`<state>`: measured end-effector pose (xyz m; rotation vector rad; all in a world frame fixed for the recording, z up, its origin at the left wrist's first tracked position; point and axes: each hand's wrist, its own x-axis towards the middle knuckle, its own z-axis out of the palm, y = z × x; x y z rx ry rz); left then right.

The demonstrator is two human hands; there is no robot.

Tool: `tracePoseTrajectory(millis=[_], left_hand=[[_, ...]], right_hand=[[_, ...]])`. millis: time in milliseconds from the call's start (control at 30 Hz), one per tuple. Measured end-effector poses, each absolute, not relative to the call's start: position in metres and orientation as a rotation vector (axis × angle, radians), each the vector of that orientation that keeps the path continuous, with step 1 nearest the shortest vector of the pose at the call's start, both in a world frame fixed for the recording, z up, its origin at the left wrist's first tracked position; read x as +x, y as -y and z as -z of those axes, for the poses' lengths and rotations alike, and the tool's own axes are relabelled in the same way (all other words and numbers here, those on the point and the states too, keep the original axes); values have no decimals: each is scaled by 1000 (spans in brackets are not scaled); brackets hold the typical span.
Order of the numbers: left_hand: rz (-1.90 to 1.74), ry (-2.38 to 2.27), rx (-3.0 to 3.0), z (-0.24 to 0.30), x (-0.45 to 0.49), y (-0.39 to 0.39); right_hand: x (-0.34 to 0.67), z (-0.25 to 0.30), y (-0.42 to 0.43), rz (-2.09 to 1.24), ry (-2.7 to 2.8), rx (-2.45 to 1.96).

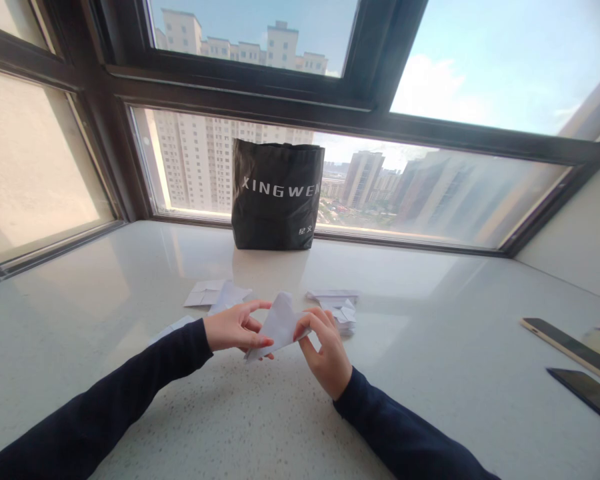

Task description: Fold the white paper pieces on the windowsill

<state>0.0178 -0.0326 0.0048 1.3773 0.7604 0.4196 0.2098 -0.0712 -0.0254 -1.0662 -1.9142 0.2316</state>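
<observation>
A folded piece of white paper (279, 325) is held just above the pale stone windowsill counter (430, 360) between both hands. My left hand (235, 328) pinches its left lower edge with thumb and fingers. My right hand (325, 350) grips its right edge, fingers curled round it. Both arms wear dark sleeves. Behind my right hand lies a small stack of folded white papers (341, 308). To the left, beyond my left hand, lie other folded white papers (215, 294).
A black bag (277, 195) with white lettering stands at the back against the window. Two dark flat phone-like objects (570, 347) lie at the right edge. Dark window frames (480, 137) enclose the counter at the back and left.
</observation>
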Motion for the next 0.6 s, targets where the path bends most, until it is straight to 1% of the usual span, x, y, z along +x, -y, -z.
tracePoseTrajectory(millis=[600], left_hand=[[-512,-648,1148,-5,21,39]], right_hand=[[212,28,68,-129,1783,-1131]])
